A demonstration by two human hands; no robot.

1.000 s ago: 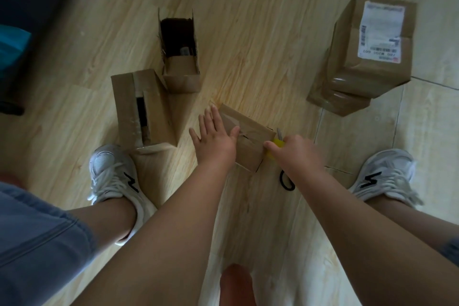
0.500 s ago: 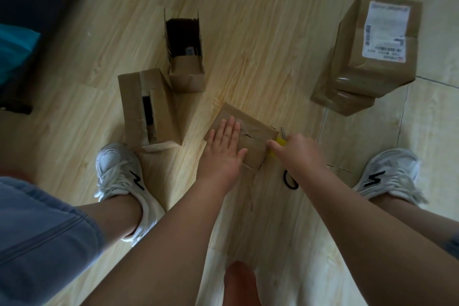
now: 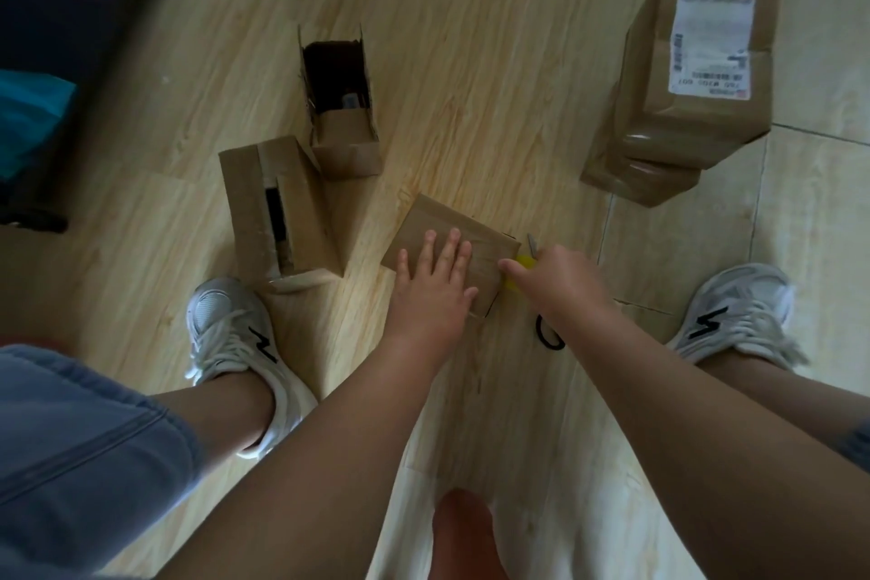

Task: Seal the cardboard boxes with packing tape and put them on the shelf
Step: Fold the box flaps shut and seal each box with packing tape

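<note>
A small brown cardboard box [image 3: 438, 217] lies on the wooden floor between my feet. My left hand [image 3: 433, 287] presses flat on its top, fingers straight and spread. At the box's right edge, my right hand [image 3: 560, 283] grips a yellow tool [image 3: 523, 261] with a grey metal tip. The tool's body is mostly hidden in my fist. A black loop [image 3: 548, 337] shows on the floor under my right wrist.
An open-topped box [image 3: 346, 146] and a box with a gap between its flaps [image 3: 249, 203] stand to the left. A taped box with a white label [image 3: 696, 127] sits on another box [image 3: 635, 179] at the right. My shoes [image 3: 226, 330] [image 3: 739, 311] flank the work. Dark furniture [image 3: 70, 38] fills the far left.
My left hand slid from the box's left edge onto its top and now lies flat there. My right hand stayed at the box's right edge with the yellow tool.
</note>
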